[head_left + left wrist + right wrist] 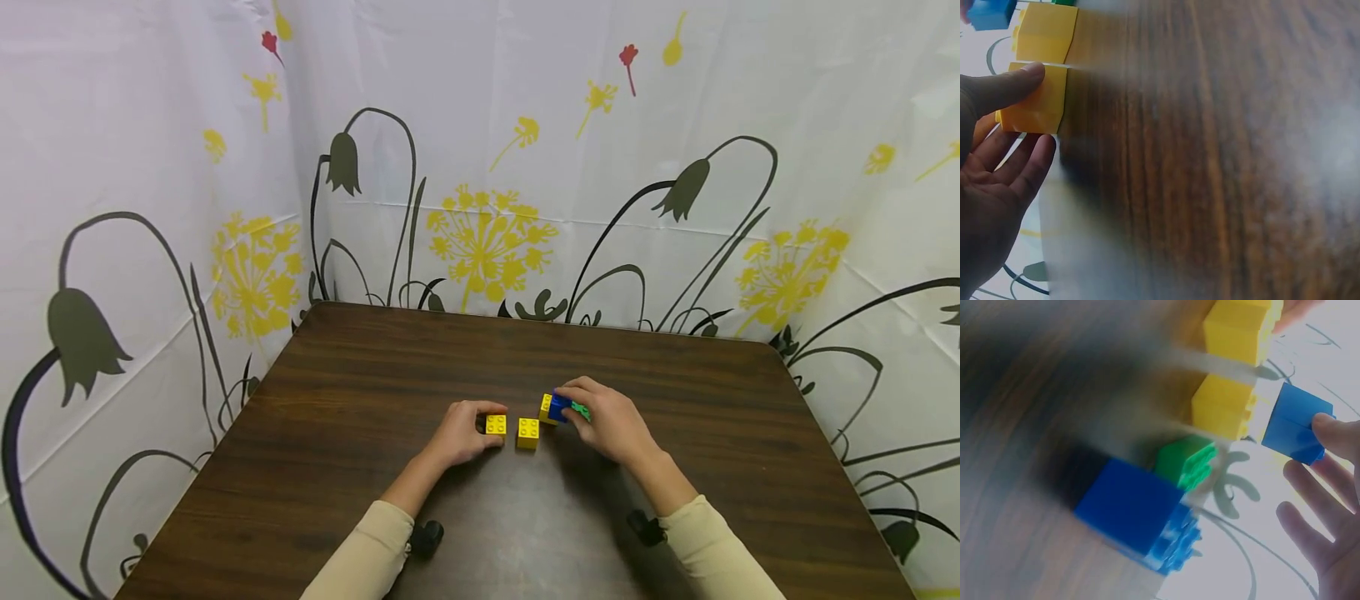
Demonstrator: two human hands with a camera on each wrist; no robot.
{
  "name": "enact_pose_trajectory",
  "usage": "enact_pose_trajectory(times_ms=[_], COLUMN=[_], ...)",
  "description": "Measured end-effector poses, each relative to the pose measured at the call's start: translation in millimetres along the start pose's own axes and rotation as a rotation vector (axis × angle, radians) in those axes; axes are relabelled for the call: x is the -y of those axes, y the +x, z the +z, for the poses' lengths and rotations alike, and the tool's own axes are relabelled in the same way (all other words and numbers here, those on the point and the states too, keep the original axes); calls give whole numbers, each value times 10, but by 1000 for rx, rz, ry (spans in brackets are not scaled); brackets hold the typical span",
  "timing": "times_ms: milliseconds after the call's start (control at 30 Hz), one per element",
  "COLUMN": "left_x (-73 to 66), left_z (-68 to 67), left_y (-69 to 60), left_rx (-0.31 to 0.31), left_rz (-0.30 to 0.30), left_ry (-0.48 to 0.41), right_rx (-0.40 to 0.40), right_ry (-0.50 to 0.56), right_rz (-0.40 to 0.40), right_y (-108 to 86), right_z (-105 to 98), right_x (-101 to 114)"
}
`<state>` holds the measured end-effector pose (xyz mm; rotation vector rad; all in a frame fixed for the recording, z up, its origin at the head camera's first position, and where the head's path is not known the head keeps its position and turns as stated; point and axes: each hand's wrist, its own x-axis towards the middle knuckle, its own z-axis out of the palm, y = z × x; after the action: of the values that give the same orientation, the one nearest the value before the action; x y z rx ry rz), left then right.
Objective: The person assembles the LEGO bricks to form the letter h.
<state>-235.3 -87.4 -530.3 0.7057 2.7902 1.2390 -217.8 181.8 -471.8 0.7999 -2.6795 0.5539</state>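
My left hand [461, 433] pinches a yellow brick [496, 425] between thumb and fingers, down at the tabletop. A second yellow brick [528, 433] stands just right of it, and a third yellow brick [546, 408] lies farther back. In my right hand [611, 421] a blue brick [1297, 424] is pinched by thumb and fingers, raised off the table in the right wrist view. Beneath it, a green brick [1182, 461] and another blue brick [1135, 506] rest on the table. From the head, the right hand partly covers the green brick [581, 410].
All this stands on a dark wooden table [375, 367]. Behind and beside it hangs a white curtain [465, 100] with printed flowers. Black wrist cameras are strapped at both cream sleeves [367, 550].
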Motion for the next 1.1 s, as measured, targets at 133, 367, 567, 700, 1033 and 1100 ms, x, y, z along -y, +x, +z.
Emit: enact_pose_trajectory(times_ms=[133,367,567,700,1033,1100], left_x=[4,15,27,24,15,18], left_z=[-1,-15,-10,-8,-18,-21], left_y=[14,25,29,31,19,19], left_rx=[22,42,28,18,14,11], left_rz=[-9,-27,-18,-10,-27,-24], left_ry=[-26,-78,-76,-75,-80,-81], right_rx=[1,31,32,49,79,87], right_ry=[80,159,178,168,164,161], right_rz=[-15,-70,-145,-157,-173,-172], right_y=[64,196,279,315,351,354], right_z=[29,207,370,443,479,478], right_x=[99,285,410,454,507,514])
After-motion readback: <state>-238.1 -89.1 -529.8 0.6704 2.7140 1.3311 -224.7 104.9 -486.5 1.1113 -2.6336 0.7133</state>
